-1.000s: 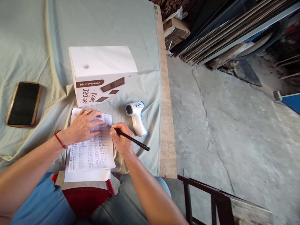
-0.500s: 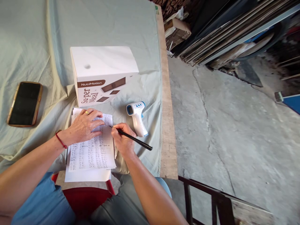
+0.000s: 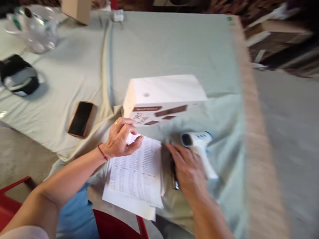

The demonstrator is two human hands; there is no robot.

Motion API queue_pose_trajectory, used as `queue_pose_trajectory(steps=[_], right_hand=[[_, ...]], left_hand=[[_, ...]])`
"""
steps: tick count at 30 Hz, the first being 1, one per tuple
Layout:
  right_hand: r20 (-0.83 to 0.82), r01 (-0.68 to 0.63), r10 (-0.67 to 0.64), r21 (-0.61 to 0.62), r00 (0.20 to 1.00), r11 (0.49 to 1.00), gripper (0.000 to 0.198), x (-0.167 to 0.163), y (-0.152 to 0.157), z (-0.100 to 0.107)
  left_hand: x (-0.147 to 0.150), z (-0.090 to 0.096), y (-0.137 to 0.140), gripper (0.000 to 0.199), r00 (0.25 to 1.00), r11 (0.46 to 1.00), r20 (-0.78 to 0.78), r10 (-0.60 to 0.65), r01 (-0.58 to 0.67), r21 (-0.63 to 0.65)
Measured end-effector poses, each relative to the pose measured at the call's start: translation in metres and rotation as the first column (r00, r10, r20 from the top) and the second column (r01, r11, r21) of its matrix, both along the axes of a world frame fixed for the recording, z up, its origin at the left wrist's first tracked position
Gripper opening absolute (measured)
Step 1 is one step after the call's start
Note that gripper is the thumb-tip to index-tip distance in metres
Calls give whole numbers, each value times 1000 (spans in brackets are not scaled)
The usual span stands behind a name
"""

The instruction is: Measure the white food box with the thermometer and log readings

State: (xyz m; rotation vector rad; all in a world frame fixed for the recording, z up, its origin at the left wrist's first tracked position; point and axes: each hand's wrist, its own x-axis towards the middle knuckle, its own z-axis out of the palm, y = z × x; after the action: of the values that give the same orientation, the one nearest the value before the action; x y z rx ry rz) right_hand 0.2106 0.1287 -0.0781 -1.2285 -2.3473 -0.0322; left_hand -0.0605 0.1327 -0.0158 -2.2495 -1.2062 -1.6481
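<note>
My left hand [image 3: 122, 137], with a ring and a red wrist cord, is over the top left of a stack of handwritten sheets [image 3: 139, 172]. Its fingers are loosely bent, the thumb stands apart, and I see nothing in it. To the right of the sheets, my right hand [image 3: 188, 167] is low over the cloth, its fingers at a black pen [image 3: 173, 171] that lies lengthwise along the hand's left side. Blur and the hand itself hide part of the grip. A white and blue infrared thermometer [image 3: 199, 141] lies just beyond the right hand, partly covered by it.
Behind the sheets stands a white printed box [image 3: 166, 91]. A phone [image 3: 81, 119] lies to the left on the cloth-covered table [image 3: 174, 43]. Farther left are a black strap-like object [image 3: 18, 76] and a clear plastic bag [image 3: 37, 30]. A red chair [image 3: 113, 225] is below.
The view has swung left. My left hand has come up off the writing, its fingers more bent. My right hand has moved off the sheets with the pen, down beside the thermometer.
</note>
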Motion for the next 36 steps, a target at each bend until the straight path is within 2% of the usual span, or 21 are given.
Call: queue_pose_trajectory(steps=[2,4,6,8,10,11,13,15,16,18,19,21,23,26,28,29,31,33,34,35,36], right_hand=[[68,-39,38,8,997,999,59,2,3,-4],[109,-74,68,49,992,996,64,3,4,-4],[136,-112,100,83,986,990,66,5,4,-1],[162,-128,111,100,981,987,65,6,3,1],[182,-113,95,95,979,989,62,6,3,0],[188,-99,81,86,979,991,60,6,3,0],[188,-63,47,77,981,995,54,3,2,1],[183,-27,12,80,983,996,48,-2,0,6],[186,-6,-6,61,983,998,48,-5,-1,10],[167,31,-33,17,985,999,49,-9,-3,19],[127,94,-97,25,987,995,47,-10,-4,22],[44,317,-319,44,947,947,39,-8,-3,26],[30,487,-487,-12,873,873,47,-2,-2,27],[4,549,-561,-211,828,809,53,10,2,27],[-141,516,-589,-353,796,781,51,10,5,30],[-258,483,-611,-419,748,769,51,8,5,33],[-527,355,-626,-528,576,771,51,-4,2,41],[-758,160,-563,-543,330,825,51,-21,-4,48],[-818,65,-524,-525,236,849,48,-29,-8,50],[-844,-34,-503,-517,189,855,44,-38,-11,51],[-853,-123,-492,-514,175,849,41,-45,-14,51]], left_hand=[[-8,-5,4,30,983,992,133,129,-127,-17],[-15,-14,10,56,955,973,214,207,-178,-147],[-20,-25,16,86,949,926,251,191,-89,-367],[-23,-34,22,101,949,833,284,134,47,-551],[-25,-38,27,98,947,749,313,67,160,-643],[-25,-39,30,93,947,731,319,35,193,-655],[-28,-38,34,83,950,741,313,-17,222,-633],[-29,-35,38,78,953,780,302,-25,208,-590],[-30,-34,40,77,958,782,287,-28,200,-591],[-31,-32,43,78,959,786,282,-2,176,-592],[-32,-31,43,77,957,790,288,20,161,-591],[-33,-27,43,77,959,796,279,56,126,-592],[-33,-20,40,76,950,802,309,56,142,-580],[-29,-8,35,61,894,763,449,-1,291,-577],[-24,-3,34,52,841,702,540,-43,410,-582],[-23,-2,33,50,825,672,563,-47,443,-594],[-20,0,33,48,838,634,546,-21,433,-641],[-20,0,33,47,883,622,468,18,356,-697],[-20,1,33,47,903,621,428,32,318,-716],[-21,1,33,47,917,622,397,38,289,-728],[-21,2,33,47,925,626,377,38,272,-731]])
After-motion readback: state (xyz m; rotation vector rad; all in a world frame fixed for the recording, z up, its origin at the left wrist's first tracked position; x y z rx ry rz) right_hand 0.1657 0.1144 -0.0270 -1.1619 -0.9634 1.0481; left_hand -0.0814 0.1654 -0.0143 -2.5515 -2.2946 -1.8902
